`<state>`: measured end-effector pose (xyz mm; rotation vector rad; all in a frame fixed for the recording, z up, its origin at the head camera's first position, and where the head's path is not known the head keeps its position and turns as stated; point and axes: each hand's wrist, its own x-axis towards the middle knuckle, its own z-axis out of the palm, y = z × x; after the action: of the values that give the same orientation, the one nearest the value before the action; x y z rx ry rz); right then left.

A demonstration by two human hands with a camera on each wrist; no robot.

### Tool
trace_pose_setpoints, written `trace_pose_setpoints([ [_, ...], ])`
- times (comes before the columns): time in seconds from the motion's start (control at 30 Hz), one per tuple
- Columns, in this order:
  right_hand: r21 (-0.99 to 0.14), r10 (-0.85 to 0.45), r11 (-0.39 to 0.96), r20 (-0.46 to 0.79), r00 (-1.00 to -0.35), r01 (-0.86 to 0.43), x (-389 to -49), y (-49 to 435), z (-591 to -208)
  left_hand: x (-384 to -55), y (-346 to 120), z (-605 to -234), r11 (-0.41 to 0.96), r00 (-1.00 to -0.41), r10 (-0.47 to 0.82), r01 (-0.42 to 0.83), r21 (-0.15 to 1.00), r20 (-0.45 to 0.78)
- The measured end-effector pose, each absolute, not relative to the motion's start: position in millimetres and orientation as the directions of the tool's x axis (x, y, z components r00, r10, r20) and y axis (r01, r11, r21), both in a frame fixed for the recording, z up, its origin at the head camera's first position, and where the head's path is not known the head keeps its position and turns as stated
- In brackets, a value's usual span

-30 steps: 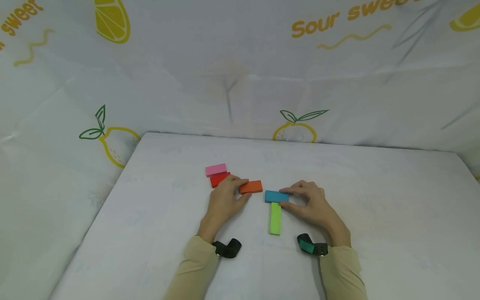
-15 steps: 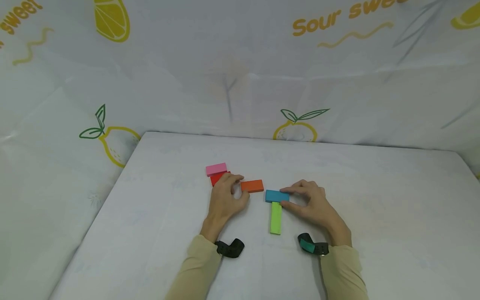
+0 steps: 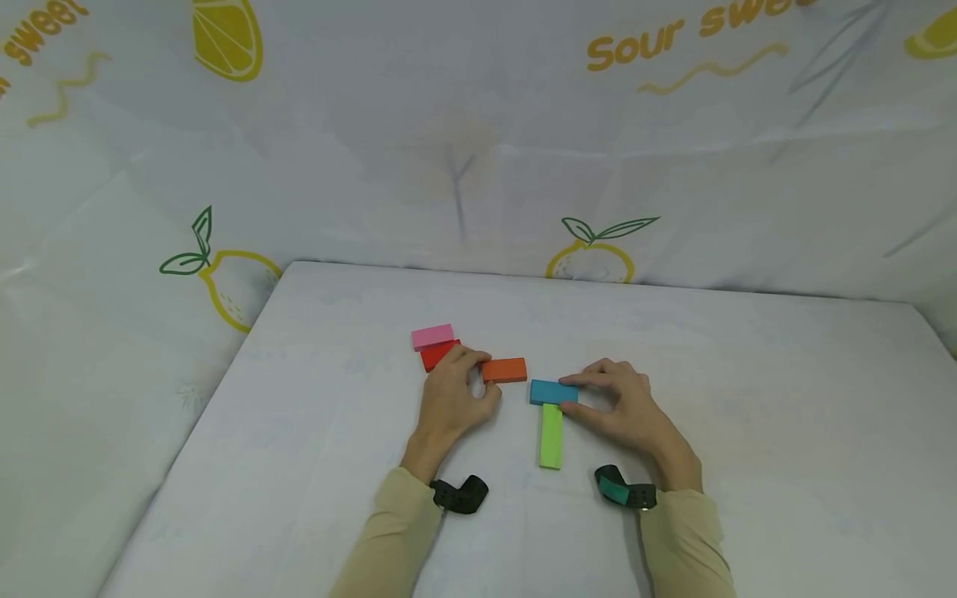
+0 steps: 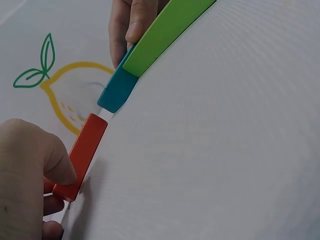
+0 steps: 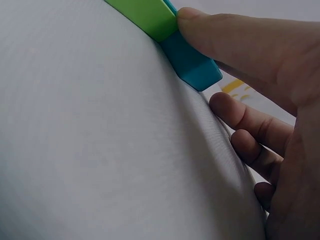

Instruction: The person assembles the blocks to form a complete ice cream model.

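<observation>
Table (image 3: 785, 465) is carrying a blue block (image 3: 548, 392), whose right end a right hand (image 3: 628, 413) is pinching. A green block (image 3: 551, 438) is touching the blue block's near side end-on. Just left of the blue block, across a narrow gap, the left hand (image 3: 451, 400) is pinching the left end of an orange block (image 3: 506, 370). Farther left of the blue block, a red block (image 3: 436, 357) is lying, partly hidden by that hand, with a pink block (image 3: 433, 336) just beyond.
</observation>
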<state>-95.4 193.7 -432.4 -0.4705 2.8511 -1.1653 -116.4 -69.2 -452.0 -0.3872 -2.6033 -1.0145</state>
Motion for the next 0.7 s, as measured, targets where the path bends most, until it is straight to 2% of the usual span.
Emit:
trace_pose_setpoints([
  [0.7,-0.701,-0.297,0.659,0.091,-0.951,-0.273,-94.1,195.1,-433.6,-118.0,-64.9,-451.6,0.757,-0.866,0.221,0.442,0.48,0.449],
])
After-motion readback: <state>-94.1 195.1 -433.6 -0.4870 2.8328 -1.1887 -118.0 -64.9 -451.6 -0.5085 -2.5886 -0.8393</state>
